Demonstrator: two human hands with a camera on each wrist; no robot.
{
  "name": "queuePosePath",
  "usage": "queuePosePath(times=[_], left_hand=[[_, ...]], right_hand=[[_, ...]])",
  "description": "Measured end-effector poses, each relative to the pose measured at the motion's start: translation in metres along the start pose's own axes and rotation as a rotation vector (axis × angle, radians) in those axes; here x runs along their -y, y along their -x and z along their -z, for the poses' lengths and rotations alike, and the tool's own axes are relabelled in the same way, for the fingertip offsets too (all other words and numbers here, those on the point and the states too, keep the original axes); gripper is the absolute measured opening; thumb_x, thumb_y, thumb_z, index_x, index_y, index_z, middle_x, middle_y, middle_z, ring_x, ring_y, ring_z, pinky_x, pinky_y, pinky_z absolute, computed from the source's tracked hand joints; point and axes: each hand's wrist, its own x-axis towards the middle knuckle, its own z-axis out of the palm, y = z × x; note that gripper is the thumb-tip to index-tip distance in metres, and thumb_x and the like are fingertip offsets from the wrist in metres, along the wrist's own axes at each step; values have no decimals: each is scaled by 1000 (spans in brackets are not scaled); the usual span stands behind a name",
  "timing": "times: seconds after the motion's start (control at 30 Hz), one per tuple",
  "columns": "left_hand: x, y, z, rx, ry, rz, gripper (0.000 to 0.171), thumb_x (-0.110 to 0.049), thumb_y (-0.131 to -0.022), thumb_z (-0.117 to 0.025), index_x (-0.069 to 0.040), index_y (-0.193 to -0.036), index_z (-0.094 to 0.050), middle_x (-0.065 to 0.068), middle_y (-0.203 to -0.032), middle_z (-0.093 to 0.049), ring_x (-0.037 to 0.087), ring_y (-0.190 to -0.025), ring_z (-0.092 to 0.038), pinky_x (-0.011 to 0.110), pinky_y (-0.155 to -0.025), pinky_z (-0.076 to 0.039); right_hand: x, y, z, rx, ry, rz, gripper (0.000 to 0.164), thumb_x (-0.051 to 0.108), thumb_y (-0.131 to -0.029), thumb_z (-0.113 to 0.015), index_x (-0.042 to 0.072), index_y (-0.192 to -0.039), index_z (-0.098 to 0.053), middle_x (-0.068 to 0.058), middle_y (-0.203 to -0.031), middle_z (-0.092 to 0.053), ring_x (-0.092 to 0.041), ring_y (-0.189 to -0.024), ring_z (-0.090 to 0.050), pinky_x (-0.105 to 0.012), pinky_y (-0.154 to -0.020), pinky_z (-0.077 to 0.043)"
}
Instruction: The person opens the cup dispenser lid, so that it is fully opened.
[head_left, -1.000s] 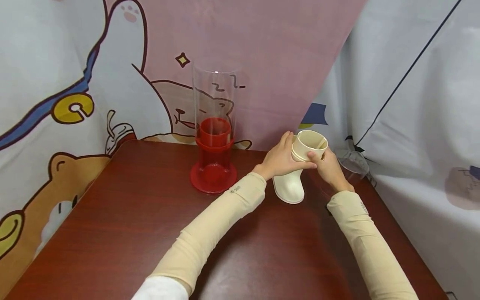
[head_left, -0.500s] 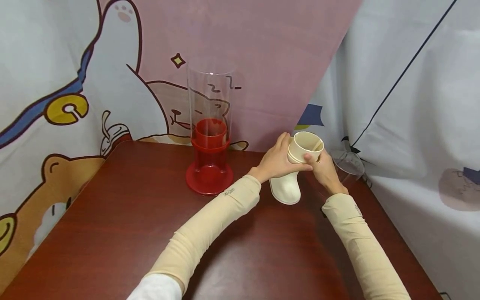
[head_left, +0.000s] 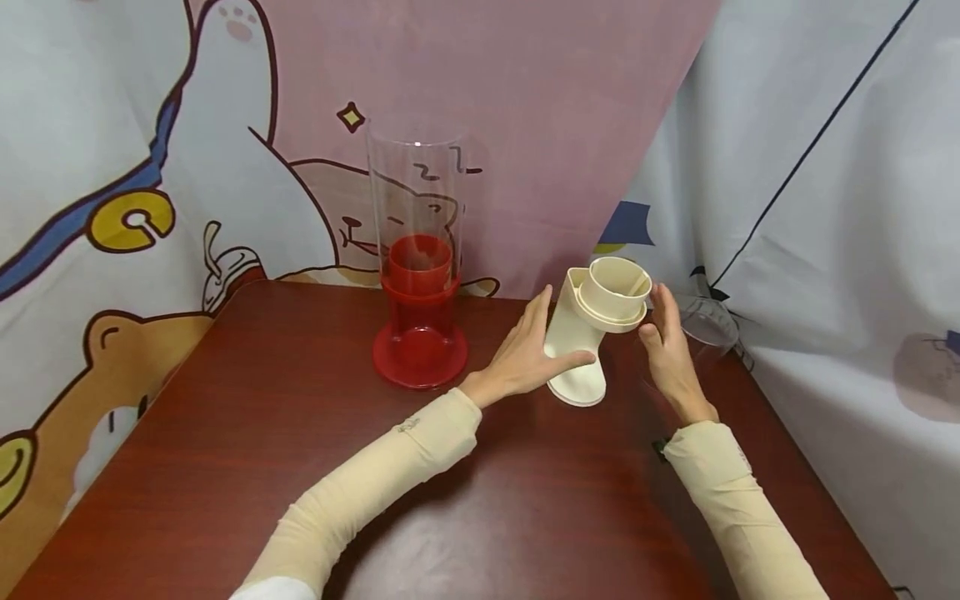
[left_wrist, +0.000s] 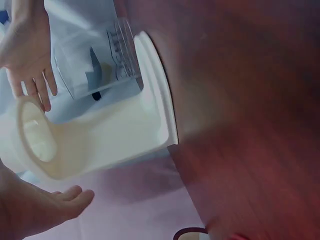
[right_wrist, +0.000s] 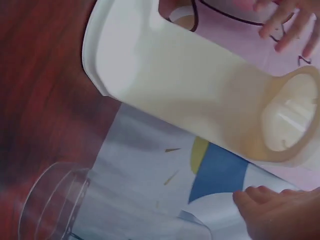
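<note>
We have free room over the glossy reddish-brown table between the beige-sleeved forearms, up to the cream, boot-shaped plastic stand. A transparent plastic container blocks us beyond the right hand.

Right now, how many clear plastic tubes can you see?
2: a tall tube upright on the red round plastic stand; a second tube, partly hidden, beside the right hand. More could be hidden.

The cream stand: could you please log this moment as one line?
cream stand: upright on table | left hand: open, beside stand | right hand: open, beside stand | clear red-based cylinder: upright, apart
</note>
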Motion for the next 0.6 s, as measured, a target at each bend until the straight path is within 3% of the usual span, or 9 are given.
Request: queuePosePath(times=[0.17,0.3,0.5,0.53,0.6], left_hand=[[-1,33,19,77,-80,-13,112,-73,-81,-63,-25,-161,-3,-1,-167,-15,21,-152,-23,49,-121,-27],[1,58,33,133,-142,-42,114,-76,-78,-63,-26,-161,-2,0,-167,-15,19,-153,-20,48,-121,-27],[6,87,55,142,-255,-119,124,-80,-74,-65,-24,-161,3,0,-168,-13,18,-154,-18,47,-122,-26],[7,92,59,147,-265,-128,124,-80,-74,-64,-24,-161,2,-1,-168,-13,18,-154,-18,48,-122,-26],[9,104,67,169,-269,-130,123,-79,-74,-65,-24,-161,0,-2,-168,-13,17,-154,-18,48,-122,-25]], right_hand=[[12,22,4,-12,40,-34,85,64,-96,-47,22,-161,-11,-7,-168,-14,-28,-155,-10,-52,-124,-9],[18,40,3,27,67,-59,82,65,-98,-42,23,-161,-11,-6,-168,-15,-32,-155,-11,-57,-122,-9],[27,62,-8,57,91,-67,79,64,-98,-42,24,-161,-13,-7,-167,-17,-40,-152,-15,-66,-117,-15],[28,66,-12,62,95,-65,80,63,-99,-43,23,-161,-14,-9,-167,-18,-41,-151,-16,-65,-117,-16],[29,73,-19,81,110,-65,79,61,-100,-43,21,-161,-14,-11,-167,-19,-42,-151,-18,-52,-121,-22]])
